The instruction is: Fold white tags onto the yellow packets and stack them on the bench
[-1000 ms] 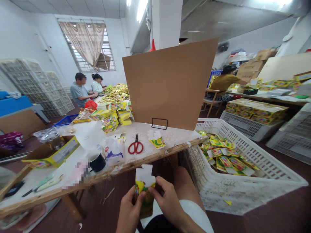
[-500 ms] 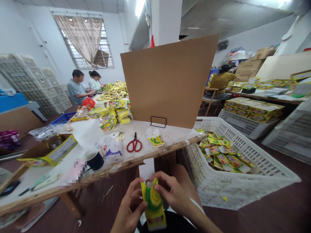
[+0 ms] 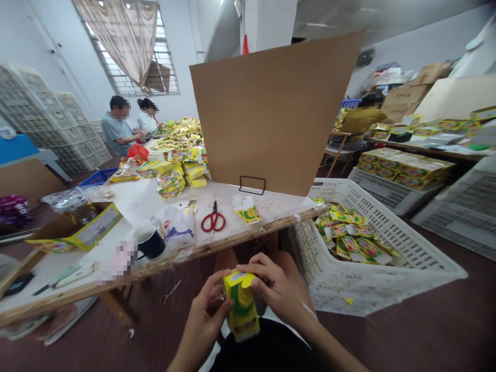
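Observation:
A small yellow and green cardboard box [image 3: 242,307] stands tilted over my lap, its top flap folded down with a white barcode label showing. My left hand [image 3: 212,305] grips the box along its left side, thumb on the front face. Around the top right edge are the fingers of my right hand [image 3: 273,284], pressing the flap and the upper corner. On the table just ahead lie red-handled scissors [image 3: 213,219] and a flat, unfolded box [image 3: 247,209].
At right is a white plastic crate [image 3: 387,281] with many flat yellow boxes. A large cardboard sheet [image 3: 271,119] stands on the table [image 3: 194,248]. A dark mug [image 3: 151,243] sits near the front edge. Co-workers sit at the back left and far right.
The white flap that stood up from the box has been folded down, so the top is now covered. My right fingers have moved onto the top edge. The view has tilted down slightly.

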Motion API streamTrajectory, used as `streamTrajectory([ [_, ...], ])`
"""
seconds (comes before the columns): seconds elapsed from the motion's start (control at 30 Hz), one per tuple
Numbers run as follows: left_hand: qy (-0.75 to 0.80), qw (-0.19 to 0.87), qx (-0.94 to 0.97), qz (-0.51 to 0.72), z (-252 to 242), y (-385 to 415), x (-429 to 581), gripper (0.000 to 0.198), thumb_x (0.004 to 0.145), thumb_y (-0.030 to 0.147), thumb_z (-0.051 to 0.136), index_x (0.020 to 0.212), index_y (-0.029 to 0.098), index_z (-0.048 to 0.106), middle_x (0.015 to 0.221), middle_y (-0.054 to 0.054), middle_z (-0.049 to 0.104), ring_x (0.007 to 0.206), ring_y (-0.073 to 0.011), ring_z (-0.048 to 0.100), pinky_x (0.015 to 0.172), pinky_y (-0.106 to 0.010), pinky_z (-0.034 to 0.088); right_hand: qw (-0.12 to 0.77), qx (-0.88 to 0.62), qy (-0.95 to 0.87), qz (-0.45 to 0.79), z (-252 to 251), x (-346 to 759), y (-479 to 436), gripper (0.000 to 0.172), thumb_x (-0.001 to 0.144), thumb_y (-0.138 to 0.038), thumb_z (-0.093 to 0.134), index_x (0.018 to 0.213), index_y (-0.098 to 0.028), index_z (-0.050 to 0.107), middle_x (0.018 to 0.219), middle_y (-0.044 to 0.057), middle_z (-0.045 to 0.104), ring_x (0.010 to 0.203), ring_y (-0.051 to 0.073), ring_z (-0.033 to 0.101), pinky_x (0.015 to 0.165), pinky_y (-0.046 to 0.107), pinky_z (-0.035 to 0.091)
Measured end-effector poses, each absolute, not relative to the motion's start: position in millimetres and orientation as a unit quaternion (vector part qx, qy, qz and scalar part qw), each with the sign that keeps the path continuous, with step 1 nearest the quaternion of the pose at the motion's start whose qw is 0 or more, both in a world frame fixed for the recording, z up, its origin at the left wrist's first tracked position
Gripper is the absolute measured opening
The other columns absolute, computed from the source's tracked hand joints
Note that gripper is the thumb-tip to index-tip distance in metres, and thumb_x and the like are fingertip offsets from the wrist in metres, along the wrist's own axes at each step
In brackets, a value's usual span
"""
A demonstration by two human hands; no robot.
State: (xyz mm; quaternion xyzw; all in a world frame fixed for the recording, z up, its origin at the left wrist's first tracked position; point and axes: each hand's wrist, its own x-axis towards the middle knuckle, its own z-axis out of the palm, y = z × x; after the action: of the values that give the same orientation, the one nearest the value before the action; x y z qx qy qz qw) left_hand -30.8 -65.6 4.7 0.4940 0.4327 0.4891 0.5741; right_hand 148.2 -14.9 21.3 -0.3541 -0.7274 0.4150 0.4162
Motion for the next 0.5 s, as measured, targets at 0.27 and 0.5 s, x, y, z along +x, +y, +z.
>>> streamTrajectory([
  [0.27,0.456,0.579,0.485,0.472,0.6,-66.1,-29.1,0.053,0.082,0.029,0.060,0.130,0.019,0.040,0.119,-0.014,0.063,0.106,-0.0259,0.061,0.085,-0.034,0.051,0.338,-0.462,-0.722,0.389,5.9,139.2,-10.2,0.032,0.076,-0.012,0.055,0.107,-0.017,0.053,0.053,-0.009,0.043,0.049,0.009,0.044,0.051,0.018,0.032],
  [0.5,0.441,0.588,0.481,0.477,0.4,-67.8,-27.2,0.051,0.084,0.027,0.056,0.131,0.019,0.038,0.127,-0.015,0.057,0.112,-0.0272,0.058,0.091,-0.038,0.049,0.297,-0.485,-0.732,0.375,5.0,134.7,-11.5,0.037,0.069,-0.020,0.066,0.104,-0.022,0.054,0.052,-0.008,0.048,0.046,0.010,0.045,0.046,0.019,0.026],
])
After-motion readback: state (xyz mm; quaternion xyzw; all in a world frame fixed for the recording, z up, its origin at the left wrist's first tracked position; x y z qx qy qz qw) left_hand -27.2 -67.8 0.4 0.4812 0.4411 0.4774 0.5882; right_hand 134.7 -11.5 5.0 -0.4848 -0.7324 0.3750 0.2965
